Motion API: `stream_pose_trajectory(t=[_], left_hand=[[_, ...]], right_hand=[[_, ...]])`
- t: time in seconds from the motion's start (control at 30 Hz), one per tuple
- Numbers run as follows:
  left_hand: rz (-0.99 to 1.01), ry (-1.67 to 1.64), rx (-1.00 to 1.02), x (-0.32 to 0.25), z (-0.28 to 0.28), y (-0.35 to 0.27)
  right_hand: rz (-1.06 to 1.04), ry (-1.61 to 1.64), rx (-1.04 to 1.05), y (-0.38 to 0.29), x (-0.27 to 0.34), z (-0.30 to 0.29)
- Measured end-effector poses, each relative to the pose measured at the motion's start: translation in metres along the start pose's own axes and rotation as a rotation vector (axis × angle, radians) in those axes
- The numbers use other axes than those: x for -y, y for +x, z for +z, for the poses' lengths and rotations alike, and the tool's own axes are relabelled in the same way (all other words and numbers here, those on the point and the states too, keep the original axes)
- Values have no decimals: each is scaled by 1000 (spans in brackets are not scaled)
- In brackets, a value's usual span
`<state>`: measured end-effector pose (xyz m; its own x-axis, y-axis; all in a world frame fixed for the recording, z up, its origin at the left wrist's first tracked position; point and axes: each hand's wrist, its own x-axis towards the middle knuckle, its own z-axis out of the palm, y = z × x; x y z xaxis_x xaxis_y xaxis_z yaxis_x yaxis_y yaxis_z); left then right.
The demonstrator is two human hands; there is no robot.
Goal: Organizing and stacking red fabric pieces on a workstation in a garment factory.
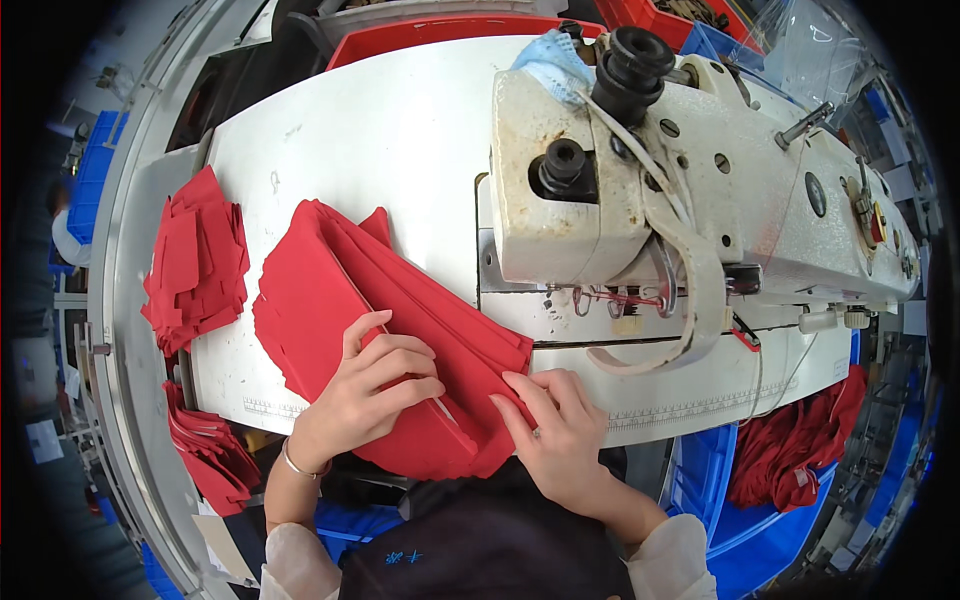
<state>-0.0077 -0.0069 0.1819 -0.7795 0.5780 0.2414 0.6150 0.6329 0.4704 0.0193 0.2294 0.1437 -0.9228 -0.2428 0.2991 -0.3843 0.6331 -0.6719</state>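
A stack of red fabric pieces (322, 300) lies slanted across the white sewing table (337, 135), its lower end hanging over the front edge. My left hand (375, 382) rests on the stack with curled, spread fingers; whether it grips a layer is unclear. At the stack's right edge, my right hand (555, 424) pinches the red fabric between thumb and fingers. An industrial sewing machine (570, 225) stands just behind and to the right, with red thread at its needle area. A curved pale strap or guard (694, 330) hangs before its head.
Smaller red pieces (196, 262) are piled at the table's left end, with more red pieces (210, 450) hanging below. A blue bin (701, 472) with red fabric (799, 442) stands at lower right. A red crate (450, 28) is behind the table. Another person's sleeve (70, 240) shows far left.
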Motion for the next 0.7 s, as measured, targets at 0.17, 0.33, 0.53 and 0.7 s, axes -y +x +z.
stream_pose_trajectory(t=[0.17,0.33,0.53,0.7], left_hand=[[-11,1,7,-4,1,3],[39,-64,-16,1,-3,-8],[-11,-4,-7,1,-7,-24],[17,12,-10,-1,-2,-21]], right_hand=[[-156,-13,-82,-2,11,-1],[-250,206,-101,-5,18,0],[-101,118,-68,0,4,0],[-150,-84,-50,-3,7,8]])
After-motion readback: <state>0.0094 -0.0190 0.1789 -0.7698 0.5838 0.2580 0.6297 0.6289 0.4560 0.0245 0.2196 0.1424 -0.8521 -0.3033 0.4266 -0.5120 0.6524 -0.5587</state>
